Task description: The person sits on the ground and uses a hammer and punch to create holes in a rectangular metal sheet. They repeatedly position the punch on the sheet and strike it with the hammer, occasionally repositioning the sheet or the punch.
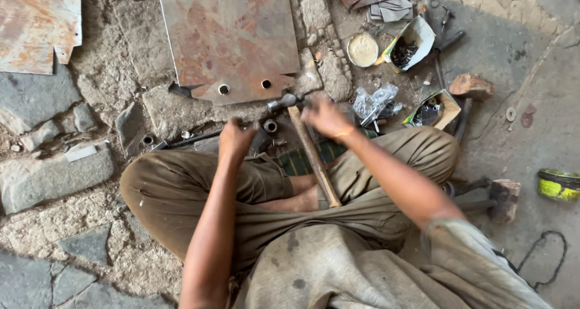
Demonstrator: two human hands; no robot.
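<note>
Seated cross-legged on stone floor. Left hand (234, 138) clenched on small metal piece (266, 129) by lap; right hand (326, 119) open, fingers over hammer (308, 146) near its head. Prob. positioning stage; next calls for firm handle grip.

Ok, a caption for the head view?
Seated cross-legged, left hand and right hand work beside a hammer below a rusty plate.

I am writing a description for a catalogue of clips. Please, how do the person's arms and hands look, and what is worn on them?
Both forearms are bare. The left hand and right hand wear no gloves. A dusty, stained beige sleeve covers the right upper arm.
</note>
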